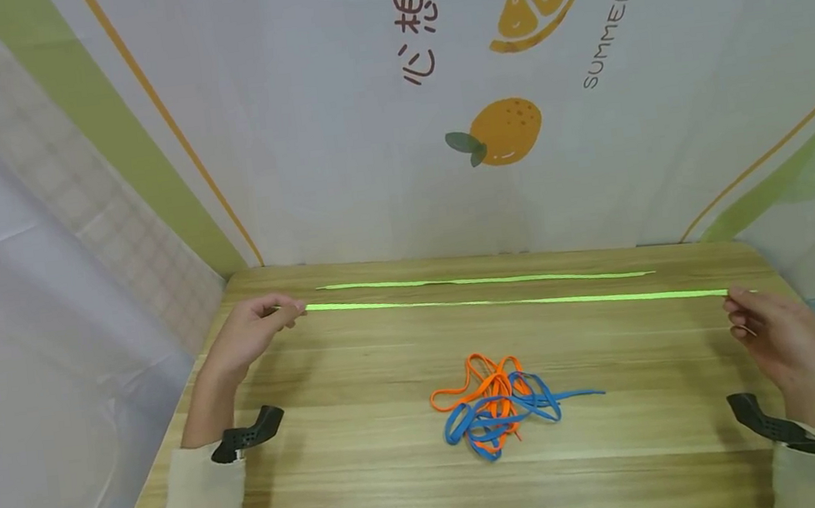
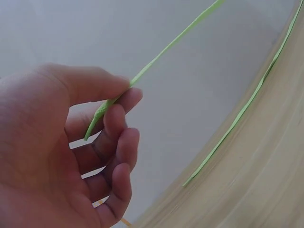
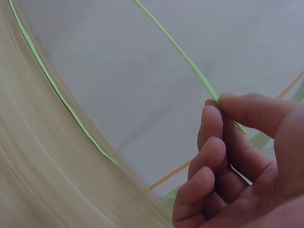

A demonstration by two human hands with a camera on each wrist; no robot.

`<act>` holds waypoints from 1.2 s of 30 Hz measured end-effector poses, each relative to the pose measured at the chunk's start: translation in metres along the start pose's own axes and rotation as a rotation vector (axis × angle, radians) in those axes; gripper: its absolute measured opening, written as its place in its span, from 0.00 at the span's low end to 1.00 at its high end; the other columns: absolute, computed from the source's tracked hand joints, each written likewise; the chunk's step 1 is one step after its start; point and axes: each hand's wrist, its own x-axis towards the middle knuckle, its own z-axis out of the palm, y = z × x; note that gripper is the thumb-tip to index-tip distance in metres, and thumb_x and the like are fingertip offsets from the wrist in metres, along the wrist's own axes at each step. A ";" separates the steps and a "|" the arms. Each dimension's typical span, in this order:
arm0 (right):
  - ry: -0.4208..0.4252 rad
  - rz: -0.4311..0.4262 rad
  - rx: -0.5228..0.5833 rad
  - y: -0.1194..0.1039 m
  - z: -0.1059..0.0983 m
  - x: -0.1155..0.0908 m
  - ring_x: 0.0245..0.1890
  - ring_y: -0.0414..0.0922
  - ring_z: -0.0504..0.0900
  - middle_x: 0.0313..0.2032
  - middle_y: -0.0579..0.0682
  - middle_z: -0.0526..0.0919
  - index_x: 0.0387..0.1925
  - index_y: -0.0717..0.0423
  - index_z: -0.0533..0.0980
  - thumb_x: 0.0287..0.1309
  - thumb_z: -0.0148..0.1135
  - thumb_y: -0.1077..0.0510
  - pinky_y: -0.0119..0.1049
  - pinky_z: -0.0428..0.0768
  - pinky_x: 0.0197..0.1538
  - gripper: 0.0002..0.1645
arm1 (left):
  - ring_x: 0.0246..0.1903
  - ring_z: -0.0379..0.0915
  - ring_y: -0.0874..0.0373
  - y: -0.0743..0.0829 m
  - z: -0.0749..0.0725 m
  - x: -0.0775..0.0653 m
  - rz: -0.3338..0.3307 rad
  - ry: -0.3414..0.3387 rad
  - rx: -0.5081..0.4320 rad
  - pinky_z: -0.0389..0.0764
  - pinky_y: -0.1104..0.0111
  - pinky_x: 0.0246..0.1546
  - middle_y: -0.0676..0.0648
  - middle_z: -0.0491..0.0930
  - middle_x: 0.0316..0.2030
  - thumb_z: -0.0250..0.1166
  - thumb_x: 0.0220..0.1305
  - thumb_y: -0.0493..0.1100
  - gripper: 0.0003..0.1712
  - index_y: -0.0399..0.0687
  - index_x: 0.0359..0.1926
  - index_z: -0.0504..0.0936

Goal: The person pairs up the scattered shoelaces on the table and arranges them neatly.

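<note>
A flat lime-green shoelace (image 1: 518, 301) is stretched nearly straight between the two hands. My left hand (image 1: 255, 326) pinches one end between thumb and forefinger; in the left wrist view the narrow tip (image 2: 89, 130) pokes out below the grip. The other end is pinched the same way by my right hand (image 1: 781, 324), its short tip (image 3: 241, 127) showing past the fingers. Behind the held lace, a second lime-green shoelace (image 1: 486, 280) lies extended along the table's far side.
On the wooden table (image 1: 374, 492), an orange shoelace (image 1: 478, 376) and a blue shoelace (image 1: 465, 423) lie tangled in a loose heap near the middle. A white printed cloth (image 1: 337, 170) hangs behind the far edge.
</note>
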 end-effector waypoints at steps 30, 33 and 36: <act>0.134 0.069 -0.740 -0.009 -0.001 0.023 0.35 0.34 0.80 0.35 0.32 0.88 0.36 0.41 0.93 0.80 0.67 0.51 0.24 0.80 0.39 0.14 | 0.54 0.80 0.43 -0.011 0.004 0.035 -0.005 0.044 0.326 0.77 0.54 0.50 0.35 0.86 0.59 0.63 0.82 0.51 0.22 0.37 0.57 0.90; 0.130 0.065 -0.891 -0.010 -0.004 0.031 0.37 0.34 0.79 0.36 0.27 0.86 0.36 0.37 0.92 0.81 0.65 0.46 0.24 0.80 0.40 0.15 | 0.55 0.79 0.42 -0.012 0.006 0.043 -0.007 0.036 0.346 0.76 0.52 0.53 0.35 0.86 0.60 0.64 0.81 0.50 0.20 0.38 0.56 0.90; 0.138 0.070 -0.957 -0.010 -0.007 0.040 0.38 0.34 0.79 0.36 0.25 0.85 0.35 0.34 0.91 0.81 0.64 0.43 0.26 0.81 0.40 0.16 | 0.55 0.79 0.40 -0.013 0.008 0.051 0.002 0.026 0.369 0.76 0.49 0.55 0.34 0.86 0.59 0.63 0.81 0.49 0.20 0.38 0.55 0.90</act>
